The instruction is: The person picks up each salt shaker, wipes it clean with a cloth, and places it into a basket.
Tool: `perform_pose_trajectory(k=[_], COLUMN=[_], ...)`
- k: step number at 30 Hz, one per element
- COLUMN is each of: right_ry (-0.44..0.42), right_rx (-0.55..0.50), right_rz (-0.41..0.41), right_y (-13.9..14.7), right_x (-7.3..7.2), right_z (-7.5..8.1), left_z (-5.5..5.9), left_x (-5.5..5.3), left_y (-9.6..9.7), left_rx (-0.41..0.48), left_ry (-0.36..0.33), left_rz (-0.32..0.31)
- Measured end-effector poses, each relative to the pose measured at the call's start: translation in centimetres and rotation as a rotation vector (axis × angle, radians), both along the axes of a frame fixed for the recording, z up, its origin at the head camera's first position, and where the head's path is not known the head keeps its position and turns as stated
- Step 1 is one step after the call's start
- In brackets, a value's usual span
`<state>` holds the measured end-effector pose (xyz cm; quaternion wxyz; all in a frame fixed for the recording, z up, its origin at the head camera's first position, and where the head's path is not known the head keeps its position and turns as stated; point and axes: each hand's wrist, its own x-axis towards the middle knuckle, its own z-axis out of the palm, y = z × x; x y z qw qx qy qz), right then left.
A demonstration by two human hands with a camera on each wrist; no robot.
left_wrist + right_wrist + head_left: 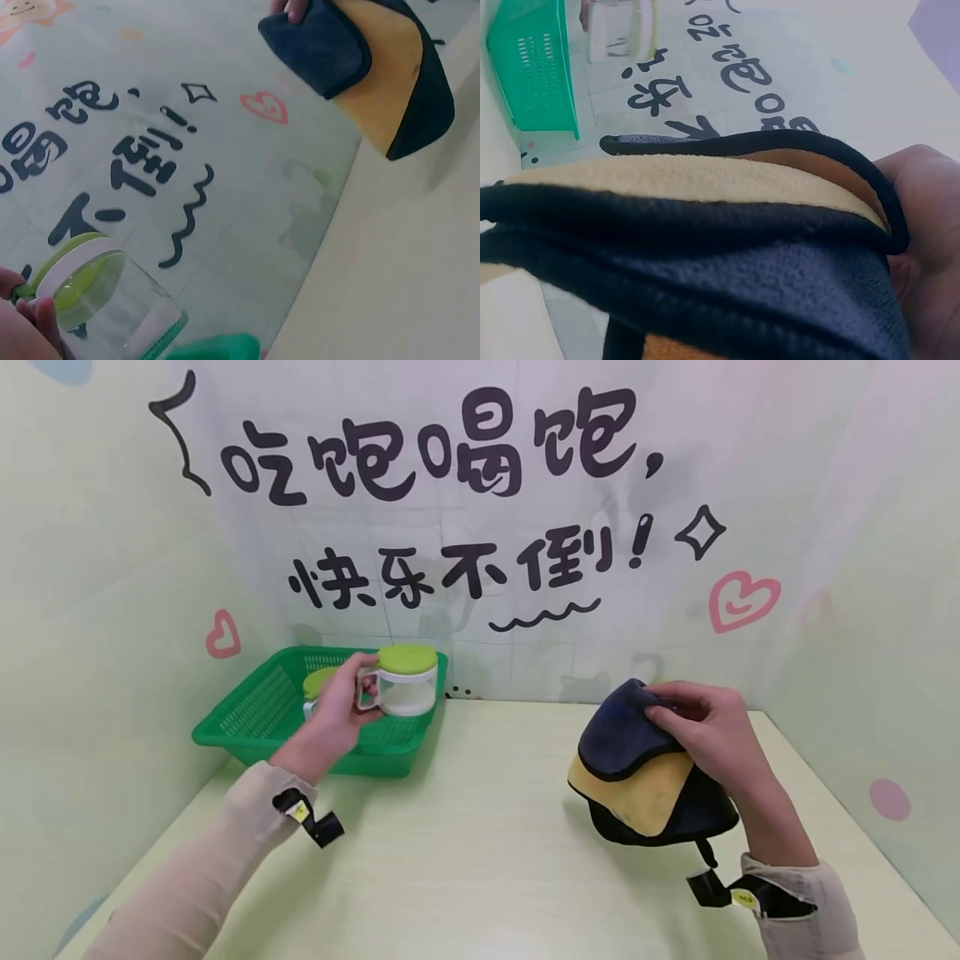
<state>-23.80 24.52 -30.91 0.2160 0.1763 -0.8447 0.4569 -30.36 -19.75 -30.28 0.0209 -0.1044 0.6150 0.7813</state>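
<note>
My left hand (339,702) grips the white handle of a clear jar (407,693) with a green lid, held up over the right part of a green basket (300,745). In the left wrist view the jar (124,300) looks see-through, with nothing visible inside. On the right, my right hand (708,727) pinches the top of a folded cloth (637,793), dark blue on one side and yellow on the other, with black edging. The cloth hangs above the table. Close up in the right wrist view, its folded layers (705,180) cover part of the hand (926,217).
Inside the basket stands a second green-lidded container (318,682), partly hidden behind my left hand. The pale table (480,860) meets a printed wall sheet (487,668) at the back. Side sheets flank the table left and right.
</note>
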Motion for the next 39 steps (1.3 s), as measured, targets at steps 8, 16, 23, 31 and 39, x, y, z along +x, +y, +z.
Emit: perform_pose_trajectory(k=[8, 16, 23, 31, 39], right_ry=[-0.009, -0.032, -0.034, -0.048, -0.060], right_rx=[0.009, 0.013, 0.014, 0.021, -0.006], right_rz=[0.008, 0.011, 0.015, 0.013, 0.012], right_y=[-0.1, -0.3, -0.3, -0.2, 0.1], right_x=[-0.1, -0.2, -0.3, -0.5, -0.3], right_z=[-0.1, -0.4, -0.4, -0.5, -0.5], left_z=[-0.6, -2.0, -3.0, -4.4, -4.8], left_x=[-3.8, -6.8, -7.9, -8.8, -9.3], left_y=[-3.5, -3.9, -3.9, -4.7, -5.5], left_rx=[-0.075, -0.123, -0.264, -0.390, -0.571], left_ry=[-0.187, -0.254, -0.270, -0.311, -0.284], left_rz=[0.069, 0.045, -0.051, -0.192, -0.293])
